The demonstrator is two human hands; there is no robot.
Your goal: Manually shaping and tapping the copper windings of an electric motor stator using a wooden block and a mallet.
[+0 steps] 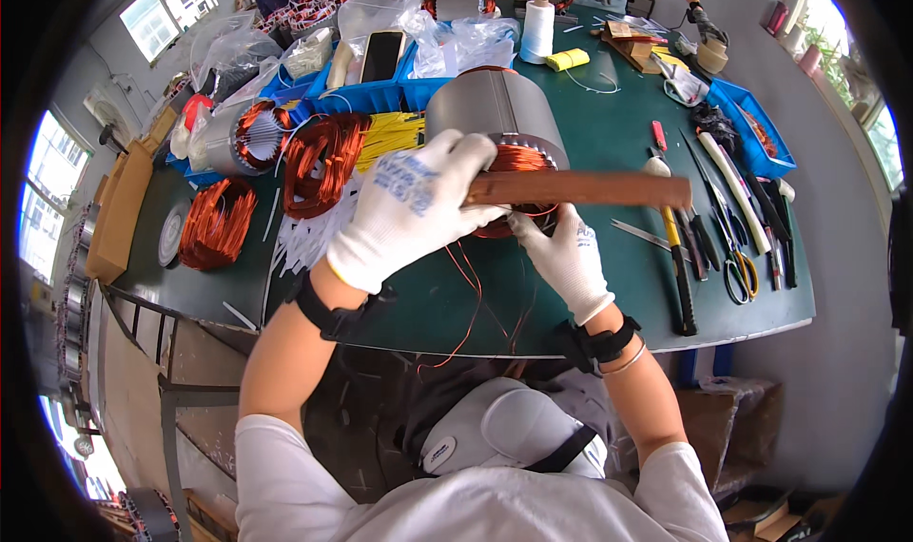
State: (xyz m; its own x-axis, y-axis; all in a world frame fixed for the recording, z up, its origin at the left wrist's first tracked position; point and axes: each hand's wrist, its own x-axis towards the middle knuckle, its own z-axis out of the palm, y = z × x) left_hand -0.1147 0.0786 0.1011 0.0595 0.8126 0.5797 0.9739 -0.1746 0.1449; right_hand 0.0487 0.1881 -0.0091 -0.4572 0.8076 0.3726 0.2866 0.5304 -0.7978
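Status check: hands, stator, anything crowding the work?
Left hand gripping flat brown stick across stator coil end. Right hand at copper winding underneath. Loose copper coils lie left, hand tools right.

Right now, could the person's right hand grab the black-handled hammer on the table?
Probably yes. The right hand rests at the copper winding of the stator, and the hammer lies just beside it on the green table, nothing lying between them. It would have to leave the winding first.

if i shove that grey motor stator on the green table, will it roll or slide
Probably rolls: the motor stator lies on its round side on the green table. Likely heavy, given its metal body and packed copper windings. The left hand steadies it.
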